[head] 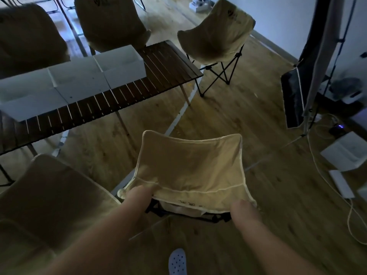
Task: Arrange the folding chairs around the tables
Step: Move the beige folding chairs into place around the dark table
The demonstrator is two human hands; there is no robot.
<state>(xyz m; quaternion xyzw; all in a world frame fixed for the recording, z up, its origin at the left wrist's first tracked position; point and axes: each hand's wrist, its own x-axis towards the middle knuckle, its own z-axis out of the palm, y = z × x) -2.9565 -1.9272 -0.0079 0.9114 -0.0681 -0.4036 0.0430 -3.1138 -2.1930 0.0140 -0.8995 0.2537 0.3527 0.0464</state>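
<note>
Both hands (139, 197) grip chair (190, 167); seat faces table (158, 62).

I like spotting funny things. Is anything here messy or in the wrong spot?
Mostly tidy. The beige folding chair held by both hands, left hand and right hand, sits out on the floor, away from the slatted table. White cables lie loose on the floor at the right.

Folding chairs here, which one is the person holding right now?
The beige chair nearest the camera; both hands, left and right, grip its backrest.
</note>
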